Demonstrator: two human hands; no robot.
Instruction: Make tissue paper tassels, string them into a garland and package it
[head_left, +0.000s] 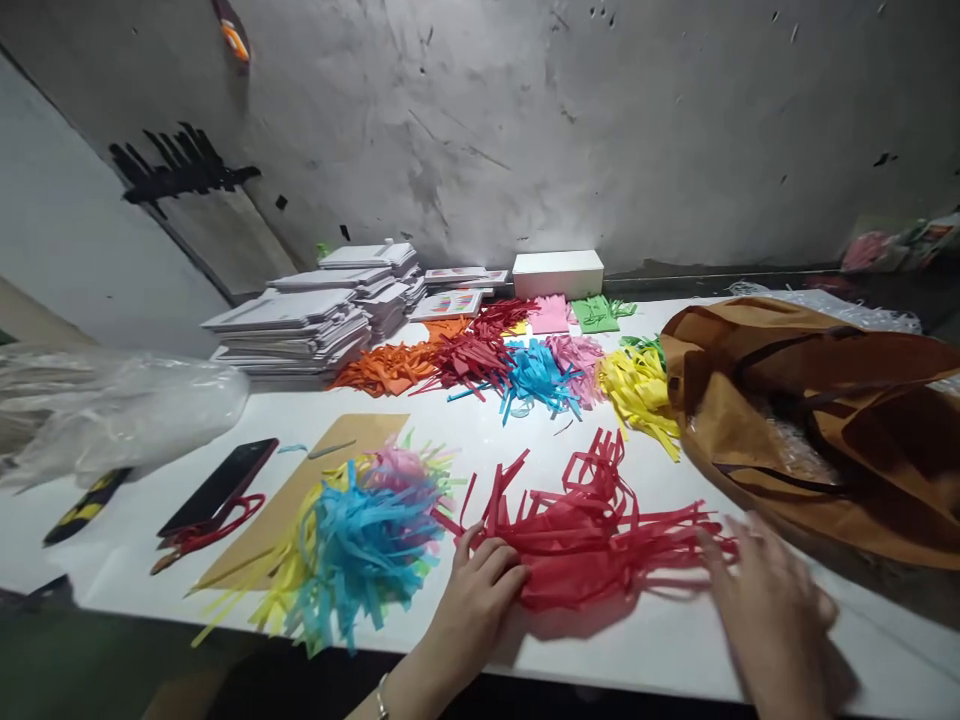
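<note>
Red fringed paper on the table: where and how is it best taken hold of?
Probably by the broad, solid-looking middle of the red fringed paper, coming from the near side, where few strips are in the way. The thin strips spread loosely to the right and away from the person, so would likely bend or slip. The left hand touches the left end.

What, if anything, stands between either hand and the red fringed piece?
Nothing visible does. The left hand already touches the left side of the red fringed piece. The right hand, blurred, is at its right-side strips. The blue fringed bundle lies left of the left hand, not between.
</note>
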